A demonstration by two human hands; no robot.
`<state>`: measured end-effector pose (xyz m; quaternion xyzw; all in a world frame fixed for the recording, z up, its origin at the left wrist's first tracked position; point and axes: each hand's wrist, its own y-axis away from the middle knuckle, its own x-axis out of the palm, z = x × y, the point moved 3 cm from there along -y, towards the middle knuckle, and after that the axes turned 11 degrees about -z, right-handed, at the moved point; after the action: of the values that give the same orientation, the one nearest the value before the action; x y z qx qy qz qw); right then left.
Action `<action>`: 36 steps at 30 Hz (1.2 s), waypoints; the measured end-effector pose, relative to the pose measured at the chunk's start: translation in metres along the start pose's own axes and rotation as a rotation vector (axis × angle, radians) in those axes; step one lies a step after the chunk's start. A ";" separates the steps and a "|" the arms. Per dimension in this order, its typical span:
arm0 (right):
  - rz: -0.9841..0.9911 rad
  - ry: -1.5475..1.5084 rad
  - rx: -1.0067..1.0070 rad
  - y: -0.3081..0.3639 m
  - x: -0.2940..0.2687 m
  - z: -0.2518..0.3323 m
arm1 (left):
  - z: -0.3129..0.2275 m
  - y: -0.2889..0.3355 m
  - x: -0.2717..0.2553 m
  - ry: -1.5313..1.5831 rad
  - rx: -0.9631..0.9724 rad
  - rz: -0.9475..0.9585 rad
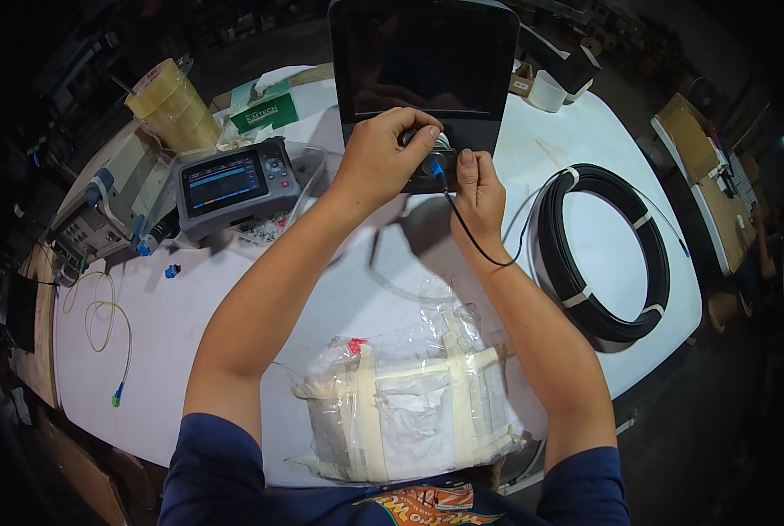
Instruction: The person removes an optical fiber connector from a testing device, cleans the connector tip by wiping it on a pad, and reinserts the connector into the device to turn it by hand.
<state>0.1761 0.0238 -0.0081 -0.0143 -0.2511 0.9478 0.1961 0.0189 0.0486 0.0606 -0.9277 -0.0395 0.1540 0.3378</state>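
Note:
A blue fibre connector [436,164] on a thin black cable [466,230] sits at a small dark block [444,180] below the dark screen [422,61] of an upright device. My left hand [383,158] curls beside it, thumb and forefinger bent together just above the connector; a pale, shiny round part shows partly behind them. What those fingers pinch is hidden. My right hand [479,197] grips the block's right edge, thumb in front, other fingers mostly out of sight. From the connector, the cable loops down past my right wrist towards a black cable coil [549,237].
A handheld tester [225,188] with a lit screen stands left, by a clear plastic bin [308,171]. Tape rolls [173,105] and a green tissue box [265,110] are behind it. A yellow patch cord [111,305] lies far left. A taped, plastic-wrapped bundle [414,412] lies nearest me.

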 end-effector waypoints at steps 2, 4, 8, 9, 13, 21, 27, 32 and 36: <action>-0.004 0.008 0.019 0.000 -0.001 -0.002 | 0.002 0.001 0.002 0.034 -0.071 0.002; -0.018 -0.005 -0.020 0.000 -0.001 -0.004 | 0.003 0.001 0.003 0.058 -0.108 -0.003; -0.035 -0.028 -0.055 0.000 -0.001 -0.004 | 0.001 0.000 0.003 -0.035 -0.092 -0.027; -0.041 -0.054 -0.058 -0.001 -0.002 -0.006 | 0.000 -0.001 0.003 -0.034 -0.092 -0.027; -0.050 -0.055 -0.079 -0.001 -0.002 -0.006 | -0.002 -0.001 0.002 -0.064 -0.109 -0.019; -0.041 0.009 -0.068 -0.002 -0.001 -0.008 | 0.006 -0.001 0.003 0.070 -0.080 -0.011; -0.026 -0.013 -0.033 -0.002 -0.001 -0.009 | 0.011 -0.001 0.001 0.064 -0.126 0.064; -0.038 -0.059 -0.064 -0.002 0.000 -0.010 | 0.002 0.001 0.002 -0.032 -0.091 0.023; -0.076 -0.074 -0.118 -0.003 -0.001 -0.008 | 0.001 0.002 0.004 -0.026 -0.086 -0.020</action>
<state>0.1793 0.0295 -0.0135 0.0187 -0.3142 0.9230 0.2213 0.0222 0.0486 0.0581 -0.9388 -0.0598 0.1609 0.2987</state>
